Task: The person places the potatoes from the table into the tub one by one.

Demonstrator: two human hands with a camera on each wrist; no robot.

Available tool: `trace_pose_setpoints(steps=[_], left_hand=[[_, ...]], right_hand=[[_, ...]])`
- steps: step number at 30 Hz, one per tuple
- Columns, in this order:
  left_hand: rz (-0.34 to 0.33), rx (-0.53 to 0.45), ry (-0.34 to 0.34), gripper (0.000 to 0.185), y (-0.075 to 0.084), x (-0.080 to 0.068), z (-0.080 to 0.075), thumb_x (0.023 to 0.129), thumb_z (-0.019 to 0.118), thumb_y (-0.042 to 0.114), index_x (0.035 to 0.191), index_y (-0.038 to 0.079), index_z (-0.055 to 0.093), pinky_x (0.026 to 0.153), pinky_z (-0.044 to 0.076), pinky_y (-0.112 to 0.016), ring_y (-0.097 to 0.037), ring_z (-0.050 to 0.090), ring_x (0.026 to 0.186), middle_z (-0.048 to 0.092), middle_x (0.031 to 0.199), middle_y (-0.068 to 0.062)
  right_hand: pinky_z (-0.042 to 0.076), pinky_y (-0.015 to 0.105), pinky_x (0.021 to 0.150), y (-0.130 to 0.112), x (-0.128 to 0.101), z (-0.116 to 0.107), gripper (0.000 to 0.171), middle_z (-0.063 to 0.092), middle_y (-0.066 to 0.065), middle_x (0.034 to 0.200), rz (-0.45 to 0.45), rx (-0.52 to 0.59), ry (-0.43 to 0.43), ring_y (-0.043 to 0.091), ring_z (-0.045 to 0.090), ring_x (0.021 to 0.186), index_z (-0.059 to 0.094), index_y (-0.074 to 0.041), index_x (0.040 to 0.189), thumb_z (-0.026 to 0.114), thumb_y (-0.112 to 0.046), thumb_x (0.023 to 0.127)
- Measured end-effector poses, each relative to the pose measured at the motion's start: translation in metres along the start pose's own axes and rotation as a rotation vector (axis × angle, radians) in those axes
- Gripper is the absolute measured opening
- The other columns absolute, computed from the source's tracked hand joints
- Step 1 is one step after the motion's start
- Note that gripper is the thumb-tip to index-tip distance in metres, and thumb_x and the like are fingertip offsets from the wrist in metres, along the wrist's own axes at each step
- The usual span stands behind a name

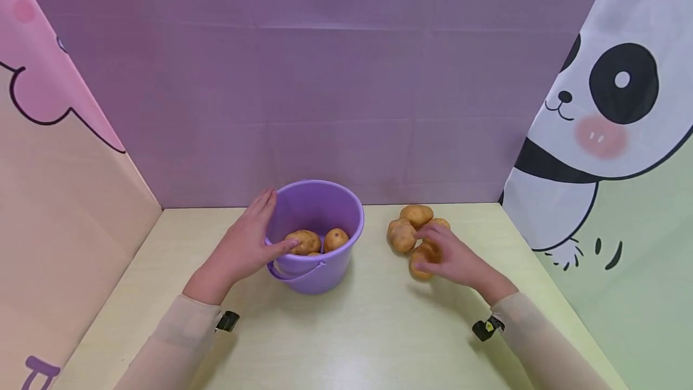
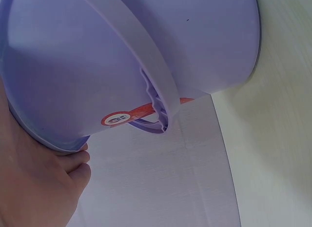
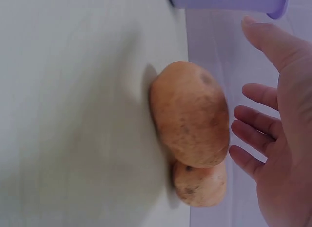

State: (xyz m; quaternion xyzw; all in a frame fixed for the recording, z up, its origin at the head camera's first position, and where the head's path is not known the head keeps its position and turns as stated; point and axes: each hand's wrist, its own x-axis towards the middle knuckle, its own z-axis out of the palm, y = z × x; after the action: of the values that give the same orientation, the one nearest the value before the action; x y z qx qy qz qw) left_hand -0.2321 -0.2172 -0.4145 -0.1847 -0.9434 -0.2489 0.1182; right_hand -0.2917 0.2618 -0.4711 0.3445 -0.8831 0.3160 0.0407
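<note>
While the left hand (image 1: 246,245) steadies the bucket (image 1: 316,269) — potatoes (image 1: 414,230) beside.

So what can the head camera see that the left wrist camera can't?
Only the head view shows the potatoes inside the purple bucket, the pile of potatoes on the table, the right hand reaching over that pile, and the panda curtain.

Only the left wrist view shows the red and white sticker on the bucket's outer wall and the handle's hinge up close.

Both show the purple bucket, the left hand against its side, the pale table and the purple backdrop.
</note>
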Motion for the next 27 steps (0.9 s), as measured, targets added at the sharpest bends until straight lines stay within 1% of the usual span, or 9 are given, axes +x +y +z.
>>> trace_pose_setpoints(steps=[3,7,9,16,20,25,27], left_hand=[[-0.004,0.001,-0.002,0.119,0.001,0.000,0.000,0.098,0.074,0.066,0.171,-0.010,0.020,0.131,0.025,-0.066,-0.045,0.015,0.168,0.016,0.180,-0.029],[-0.007,0.003,-0.002,0.118,0.002,-0.001,-0.001,0.098,0.075,0.065,0.171,-0.010,0.020,0.131,0.025,-0.067,-0.045,0.015,0.168,0.016,0.181,-0.029],[-0.009,0.003,-0.002,0.119,0.002,-0.001,-0.001,0.098,0.075,0.065,0.171,-0.010,0.019,0.131,0.025,-0.067,-0.045,0.015,0.168,0.016,0.181,-0.029],[-0.019,-0.004,-0.009,0.118,0.003,-0.001,-0.001,0.098,0.075,0.065,0.172,-0.008,0.019,0.131,0.025,-0.067,-0.045,0.015,0.168,0.014,0.182,-0.027],[-0.021,-0.008,-0.009,0.118,0.002,0.000,0.000,0.098,0.075,0.064,0.173,-0.008,0.019,0.131,0.024,-0.067,-0.045,0.014,0.169,0.013,0.182,-0.026],[-0.016,-0.007,-0.006,0.118,0.001,0.001,0.000,0.098,0.076,0.064,0.172,-0.008,0.019,0.131,0.024,-0.068,-0.044,0.014,0.169,0.014,0.182,-0.026],[-0.018,-0.009,-0.007,0.118,0.001,0.001,0.001,0.098,0.076,0.064,0.172,-0.008,0.019,0.131,0.025,-0.068,-0.044,0.014,0.169,0.013,0.182,-0.026]], right_hand=[[0.047,0.058,0.115,0.004,-0.003,0.004,0.059,0.065,0.008,0.138,-0.002,-0.038,0.003,0.032,0.057,0.132,0.071,-0.005,0.136,0.096,-0.028,0.088],[0.047,0.061,0.115,0.008,-0.005,0.009,0.062,0.065,0.008,0.138,-0.012,-0.083,0.022,0.035,0.058,0.133,0.072,-0.006,0.136,0.097,-0.032,0.086],[0.048,0.060,0.113,0.010,-0.006,0.011,0.061,0.066,0.007,0.137,-0.012,-0.093,0.028,0.033,0.058,0.132,0.073,-0.008,0.135,0.098,-0.033,0.085],[0.050,0.054,0.108,0.013,-0.008,0.016,0.057,0.070,0.003,0.130,-0.013,-0.093,0.022,0.025,0.057,0.124,0.076,-0.012,0.131,0.098,-0.035,0.083],[0.051,0.056,0.109,0.012,-0.010,0.019,0.059,0.069,0.002,0.131,-0.006,-0.101,0.006,0.026,0.058,0.125,0.076,-0.012,0.132,0.098,-0.038,0.084],[0.051,0.058,0.112,0.012,-0.014,0.022,0.063,0.065,0.005,0.137,0.013,-0.102,-0.019,0.029,0.058,0.129,0.073,-0.011,0.134,0.100,-0.038,0.084],[0.052,0.058,0.111,0.013,-0.014,0.023,0.064,0.065,0.005,0.137,0.014,-0.103,-0.027,0.029,0.059,0.128,0.073,-0.011,0.135,0.100,-0.038,0.084]])
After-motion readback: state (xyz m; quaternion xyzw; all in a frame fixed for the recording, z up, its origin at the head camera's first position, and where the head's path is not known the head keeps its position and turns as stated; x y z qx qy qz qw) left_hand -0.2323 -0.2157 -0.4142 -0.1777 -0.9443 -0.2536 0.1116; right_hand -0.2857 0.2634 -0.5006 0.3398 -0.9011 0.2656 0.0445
